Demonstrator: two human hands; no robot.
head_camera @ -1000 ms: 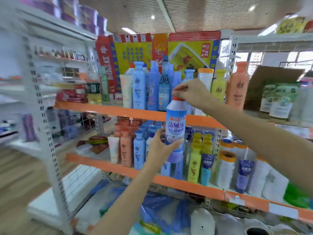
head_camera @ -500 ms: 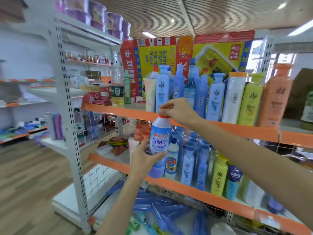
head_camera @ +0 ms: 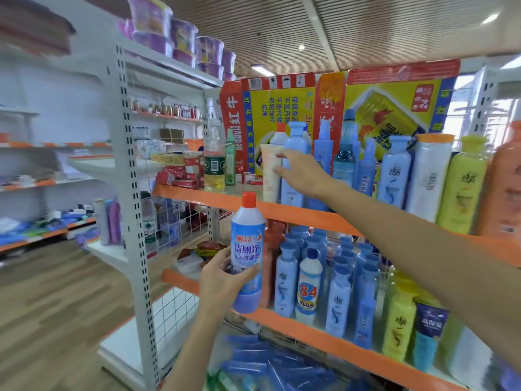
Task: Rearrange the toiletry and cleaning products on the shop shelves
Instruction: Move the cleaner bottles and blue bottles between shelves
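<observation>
Holding the red-capped cleaner bottle (head_camera: 247, 253) upright at six o'clock, the left hand (head_camera: 222, 280) wraps its lower body, in front of the lower shelf (head_camera: 318, 331). The step looks like finding it a slot above. At twelve o'clock the right hand (head_camera: 303, 173) reaches with loose fingers, grasping nothing, at the cream tube (head_camera: 269, 172) on the upper shelf (head_camera: 203, 194). Next likely calls for shifting that tube; the blue bottles (head_camera: 296, 165) crowd just beside, easily toppled.
</observation>
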